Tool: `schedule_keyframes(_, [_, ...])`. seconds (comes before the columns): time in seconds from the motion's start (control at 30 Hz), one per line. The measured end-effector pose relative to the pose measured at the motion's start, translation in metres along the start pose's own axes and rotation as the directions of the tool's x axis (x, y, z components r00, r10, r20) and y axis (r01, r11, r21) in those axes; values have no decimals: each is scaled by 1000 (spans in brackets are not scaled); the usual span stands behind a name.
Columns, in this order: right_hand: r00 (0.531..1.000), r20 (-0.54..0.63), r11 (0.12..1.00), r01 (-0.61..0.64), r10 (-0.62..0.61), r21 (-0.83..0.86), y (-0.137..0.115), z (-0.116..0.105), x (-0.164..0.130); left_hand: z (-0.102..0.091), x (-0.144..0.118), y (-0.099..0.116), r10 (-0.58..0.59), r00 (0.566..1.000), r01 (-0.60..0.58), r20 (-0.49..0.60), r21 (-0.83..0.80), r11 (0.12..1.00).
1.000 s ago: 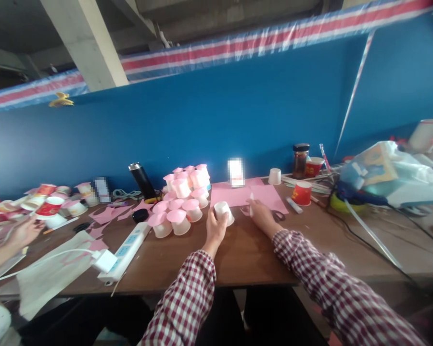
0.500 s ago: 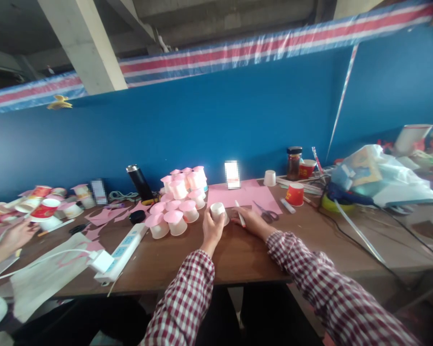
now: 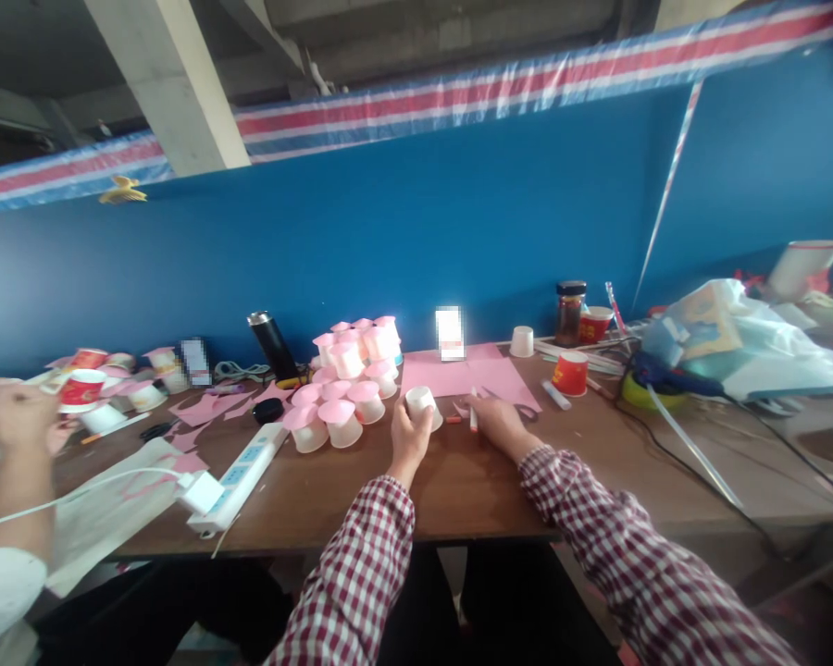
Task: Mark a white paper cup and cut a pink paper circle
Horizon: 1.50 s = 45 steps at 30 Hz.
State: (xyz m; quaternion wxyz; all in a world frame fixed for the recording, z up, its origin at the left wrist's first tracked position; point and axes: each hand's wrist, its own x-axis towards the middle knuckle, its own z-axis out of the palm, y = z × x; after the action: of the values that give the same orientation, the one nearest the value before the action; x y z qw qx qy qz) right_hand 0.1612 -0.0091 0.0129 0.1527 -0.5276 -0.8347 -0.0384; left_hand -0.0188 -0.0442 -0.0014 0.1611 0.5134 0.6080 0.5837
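My left hand [image 3: 412, 437] is closed around a white paper cup [image 3: 420, 400], which stands bottom-up with its narrow end on top. Just right of the cup, my right hand [image 3: 501, 422] grips a white marker [image 3: 473, 412] with a red-orange end, held roughly upright. Between the two lies a small red piece [image 3: 453, 420], too small to name surely. Behind my right hand are scissors [image 3: 526, 411], partly covered by it, and a pink paper sheet [image 3: 423, 370]. Several upturned cups topped with pink paper [image 3: 340, 412] are grouped left of my left hand.
A power strip [image 3: 240, 476] and black thermos [image 3: 270, 344] are at left. A co-worker's hand [image 3: 20, 416] is by a red cup [image 3: 81, 391]. A phone [image 3: 450, 333] stands at the back. At right are another red cup [image 3: 570, 374], a jar [image 3: 570, 314], cables and a plastic bag [image 3: 728, 338].
My right hand with the marker has shifted slightly right, away from the cup, and the small red piece now shows on the table. At left, the co-worker's hand has risen.
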Motion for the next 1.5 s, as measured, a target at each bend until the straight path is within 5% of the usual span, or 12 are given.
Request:
schedule_keyframes(0.47, [994, -59, 994, -89, 93, 59, 23, -5, -8, -1, -1, 1, -9, 1000, 8, -17, -27, 1000])
schedule_keyframes(0.8, [988, -128, 982, 105, -85, 158, -10, 11, -5, -1, -1, 2, -8, 1000, 6, -30, -66, 998])
schedule_keyframes(0.93, [976, -210, 971, 97, -51, 218, -18, 9, -4, 0, 0, 1, -20, 1000, 19, -11, -139, 990])
schedule_keyframes(1.2, [916, -401, 914, 178, -18, 365, -50, 1, -16, -3, -2, 6, -72, 979, 151, 189, -449, 880])
schedule_keyframes(1.5, [869, -496, 815, 290, -4, 501, -47, 6, -23, -21, 3, 14, -131, 847, 482, 515, -641, 597])
